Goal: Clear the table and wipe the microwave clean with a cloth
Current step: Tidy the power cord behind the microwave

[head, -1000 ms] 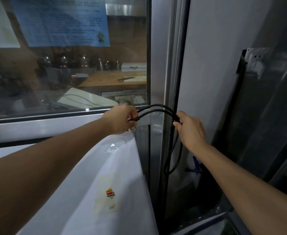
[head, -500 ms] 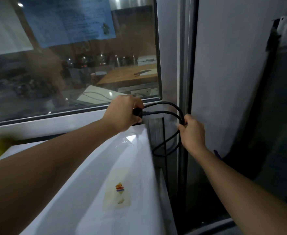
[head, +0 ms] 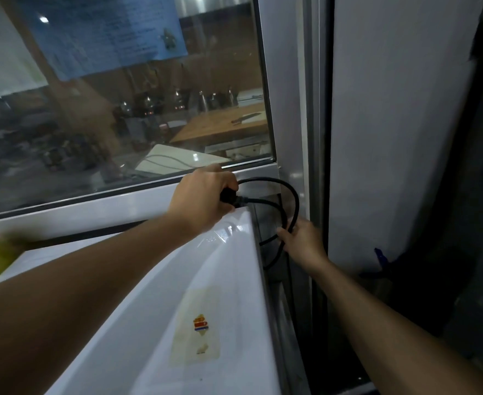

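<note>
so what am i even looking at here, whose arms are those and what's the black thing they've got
No machine here: a person wears a camera on their head, so you see their own two arms from above. The left hand grips the plug end of a black power cord at the back corner of a white appliance, probably the microwave. The right hand holds the cord's loop in the gap beside it. The appliance top carries a yellowed sticker. Behind is a window with a blue notice.
</note>
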{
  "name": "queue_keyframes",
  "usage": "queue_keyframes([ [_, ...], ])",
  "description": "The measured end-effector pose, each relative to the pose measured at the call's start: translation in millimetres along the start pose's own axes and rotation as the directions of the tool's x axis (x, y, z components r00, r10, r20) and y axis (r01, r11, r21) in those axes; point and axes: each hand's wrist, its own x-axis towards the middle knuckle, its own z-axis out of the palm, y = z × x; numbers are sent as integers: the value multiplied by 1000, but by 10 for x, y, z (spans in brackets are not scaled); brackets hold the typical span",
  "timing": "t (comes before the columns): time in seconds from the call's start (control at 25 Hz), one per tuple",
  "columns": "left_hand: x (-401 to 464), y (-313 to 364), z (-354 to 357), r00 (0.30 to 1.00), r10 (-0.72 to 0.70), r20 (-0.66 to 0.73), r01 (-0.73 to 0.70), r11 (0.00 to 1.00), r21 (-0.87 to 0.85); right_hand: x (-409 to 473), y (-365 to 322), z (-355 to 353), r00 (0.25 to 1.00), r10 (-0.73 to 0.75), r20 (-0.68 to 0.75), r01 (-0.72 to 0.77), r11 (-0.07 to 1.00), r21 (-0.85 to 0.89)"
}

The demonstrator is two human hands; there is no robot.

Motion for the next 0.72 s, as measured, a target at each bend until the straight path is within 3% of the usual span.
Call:
queue_keyframes([
  [0.2,-42,-142,41,997,-66,-29,64,995,-78,32,276,-21,982,98,164,-70,983,-170],
  [0.32,-56,-179,47,997,-79,-24,77,993,-95,6,304,-75,987,96,127,-36,914,-403],
  [0.4,-73,-147,69,997,-72,-19,70,994,-83,-41,303,-95,993,117,26,-88,863,-498],
  [0.52,-63,-122,72,998,-61,-23,59,995,-78,-53,313,-73,983,152,-102,-181,890,-418],
  [0.72,4,-167,-10,996,-68,-53,64,995,-74,119,305,128,968,192,161,-176,978,-110],
])
